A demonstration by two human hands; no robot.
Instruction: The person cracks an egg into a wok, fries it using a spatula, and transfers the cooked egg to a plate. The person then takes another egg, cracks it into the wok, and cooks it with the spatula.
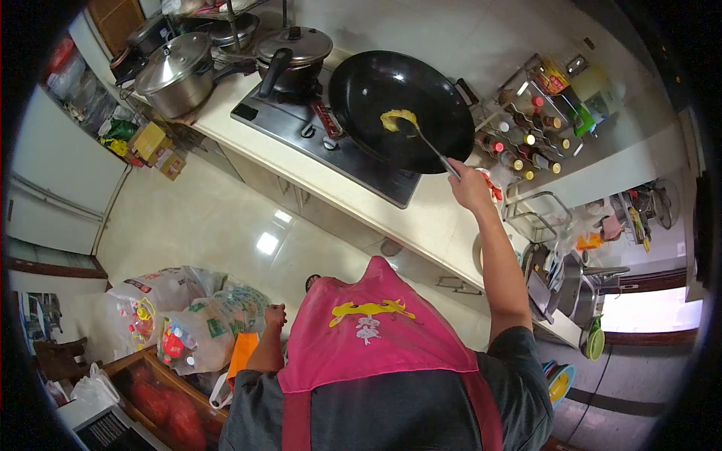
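Observation:
My right hand (471, 186) is wrapped round the handle of a metal spatula (431, 145). The spatula's far end meets a yellow, egg-like piece of food (398, 119) inside a large black wok (368, 92) on the gas stove (263, 113). Down by my side, left of the pink apron (368, 331), hangs my left hand (275, 316). Its fingers are curled and small in view, and whether they hold anything cannot be made out.
Behind the stove's left part stand a lidded pressure cooker (301, 46) and a steel pot (179, 75). Bottles in a rack (526, 143) are right of the wok. Filled plastic bags (203, 323) lie at lower left. A sink (579, 297) is at the right.

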